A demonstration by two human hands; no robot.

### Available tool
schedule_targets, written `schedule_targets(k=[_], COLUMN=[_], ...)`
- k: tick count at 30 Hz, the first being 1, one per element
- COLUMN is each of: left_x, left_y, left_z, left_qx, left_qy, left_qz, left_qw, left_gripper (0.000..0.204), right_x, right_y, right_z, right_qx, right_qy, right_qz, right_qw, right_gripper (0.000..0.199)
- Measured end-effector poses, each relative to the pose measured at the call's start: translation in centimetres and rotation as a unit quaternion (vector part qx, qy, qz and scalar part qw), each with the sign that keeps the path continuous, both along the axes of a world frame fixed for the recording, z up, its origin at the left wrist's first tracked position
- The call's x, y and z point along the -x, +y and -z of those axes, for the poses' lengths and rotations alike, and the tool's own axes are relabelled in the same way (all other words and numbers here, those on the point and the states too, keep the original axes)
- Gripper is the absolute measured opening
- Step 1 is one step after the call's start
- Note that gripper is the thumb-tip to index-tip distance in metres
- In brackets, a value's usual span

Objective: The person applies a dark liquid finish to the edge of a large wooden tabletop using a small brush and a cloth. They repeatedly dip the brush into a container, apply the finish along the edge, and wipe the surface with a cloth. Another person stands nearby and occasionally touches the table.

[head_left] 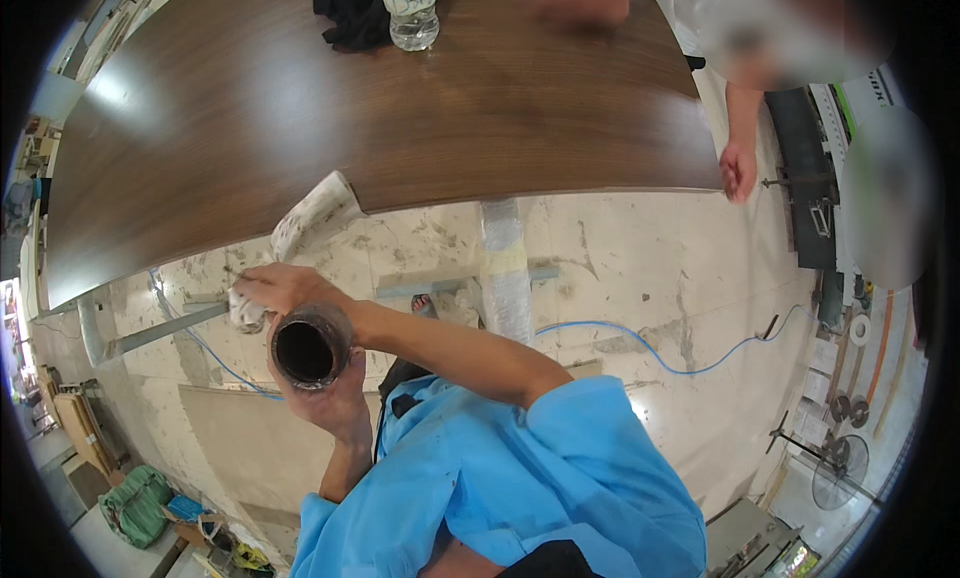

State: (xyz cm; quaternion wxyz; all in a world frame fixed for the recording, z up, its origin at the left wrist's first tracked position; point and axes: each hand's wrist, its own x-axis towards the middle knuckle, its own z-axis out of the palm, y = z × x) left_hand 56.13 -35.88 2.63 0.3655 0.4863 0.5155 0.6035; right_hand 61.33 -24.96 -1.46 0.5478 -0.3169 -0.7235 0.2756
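Observation:
My left hand (335, 403) is wrapped round a dark, round, open-topped container (340, 323) with a grimy rim. Its inside is black, and what it holds cannot be made out. Crossing in front from the right, my right hand (290, 286) is closed on a stained white rag (246, 310) just beyond the container. A smudged white piece of cloth (318, 214) hangs over the near edge of the brown wooden table (400, 128). Whether it joins the rag in my hand is hard to tell.
On the table's far side stand a clear plastic bottle (414, 23) and a black cloth (350, 13). Another person's hand (738, 170) is by the right corner. A blue hose (650, 350) runs across the stained floor. A fan (840, 473) stands at the right.

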Motion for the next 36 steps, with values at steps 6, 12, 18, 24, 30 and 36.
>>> schedule_targets(k=[6,12,18,24,30,36], left_x=[0.7,-2.4,-6.9,-15.0,-20.6,-26.8], left_y=[1.0,2.8,2.3,0.8,-0.8,-1.2], left_z=[0.3,0.4,0.3,-1.7,-2.0,-1.4], left_qx=[-0.057,-0.001,0.035,-0.062,-0.021,0.029], left_qy=[0.074,-0.114,-0.073,-0.021,-0.028,-0.029], left_qz=[0.047,0.184,0.287,0.355,0.409,0.431], left_qw=[0.995,0.976,0.955,0.933,0.912,0.901], left_gripper=[0.081,0.068,0.063,0.065,0.067,0.071], right_x=[-6.5,-6.7,-10.4,-19.6,-28.7,-34.9], right_y=[-6.5,-12.8,-17.3,-22.5,-26.5,-26.1], right_z=[-1.1,-2.1,-2.9,-5.0,-9.1,-14.0], right_qx=[0.154,0.349,0.27,0.328,0.193,0.115], right_qy=[0.039,0.356,0.555,0.376,0.241,-0.111], right_qz=[0.097,0.02,-0.008,0.21,0.359,0.476], right_qw=[0.983,0.866,0.787,0.841,0.881,0.865], right_gripper=[0.065,0.081,0.072,0.054,0.027,0.008])
